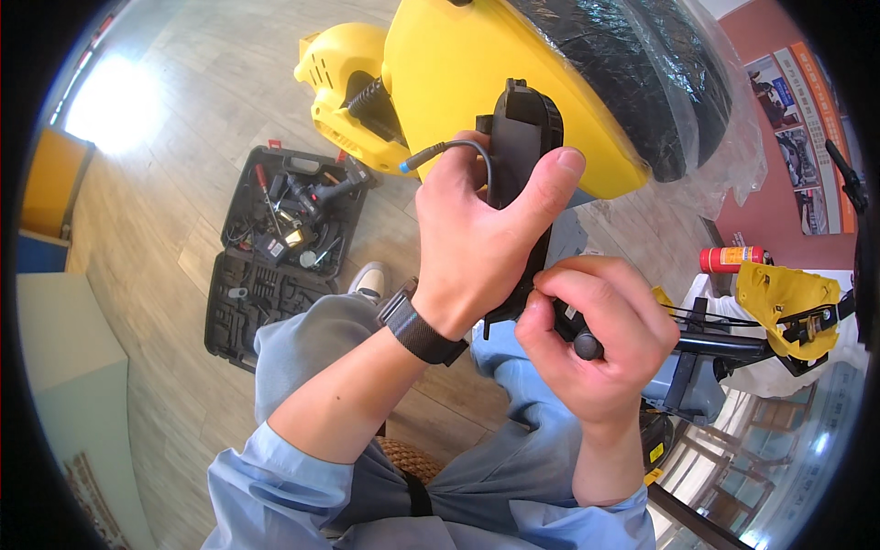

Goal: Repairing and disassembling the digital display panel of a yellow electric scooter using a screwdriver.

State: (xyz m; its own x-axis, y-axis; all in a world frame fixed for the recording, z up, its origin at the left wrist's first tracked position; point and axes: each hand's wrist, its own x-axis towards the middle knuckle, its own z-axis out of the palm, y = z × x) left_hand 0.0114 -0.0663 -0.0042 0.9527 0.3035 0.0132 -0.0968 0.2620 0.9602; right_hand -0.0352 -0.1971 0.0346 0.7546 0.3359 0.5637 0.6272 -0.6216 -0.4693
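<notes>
My left hand [481, 238] grips a black elongated plastic part [518, 124] upright, thumb across its face. A thin black cable [463, 147] with a blue-tipped connector loops over its fingers. My right hand [605, 339] is closed at the part's lower right, fingertips at its edge, around a small black cylindrical handle [587, 345]; what that handle belongs to is partly hidden. Behind the held part is a large yellow body panel [440, 55] with a film-wrapped dark seat [651, 92] and a smaller yellow molded piece [339, 55] beside it.
An open black toolbox [227, 266] with assorted tools lies on the floor [156, 211] beside my feet. At right are black tubing [715, 344], a yellow bracket [788, 312] and a red extinguisher [731, 259] near a wall. Yellow and blue panels [50, 183] stand at left.
</notes>
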